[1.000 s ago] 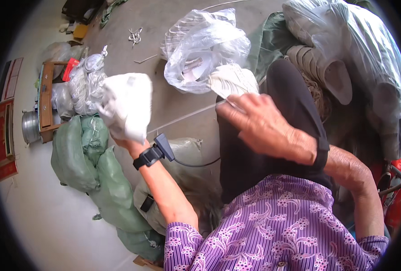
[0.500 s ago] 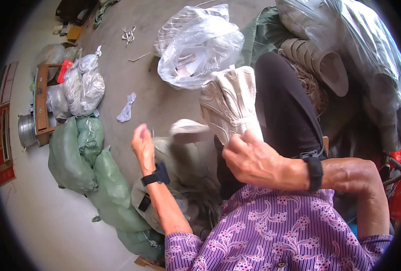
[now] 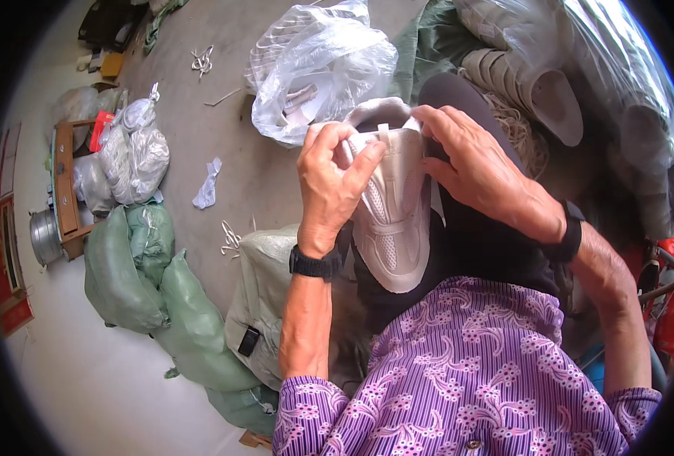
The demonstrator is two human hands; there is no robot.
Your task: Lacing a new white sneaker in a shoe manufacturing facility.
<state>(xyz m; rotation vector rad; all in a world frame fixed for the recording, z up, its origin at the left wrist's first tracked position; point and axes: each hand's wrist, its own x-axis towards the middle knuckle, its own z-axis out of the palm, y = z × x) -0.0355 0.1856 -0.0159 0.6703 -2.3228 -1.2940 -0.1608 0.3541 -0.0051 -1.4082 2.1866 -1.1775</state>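
A cream-coloured sneaker upper (image 3: 390,228) lies over my lap, its toe towards me and its collar away; no sole shows. My left hand (image 3: 329,178) is closed on its left edge near the collar, thumb over the front of the tongue. On the other side, my right hand (image 3: 489,163) touches the collar's right edge with its fingertips. The thumb there sits lower, against the upper's side, and the fingers curve round that edge. A pull loop (image 3: 383,133) stands up at the top of the tongue.
Beyond the upper is a clear plastic bag (image 3: 318,68) with pale pieces inside. Nested shoe uppers (image 3: 523,95) and bagged ones lie at the right, by loose laces (image 3: 523,140). Green sacks (image 3: 193,311) line the left wall. White laces (image 3: 230,239) and a plastic scrap (image 3: 208,184) lie on the floor.
My left hand has come in from the left and taken hold of the upper. My right hand has shifted up to the collar's right edge. A blurred pale object left of the upper is gone from view.
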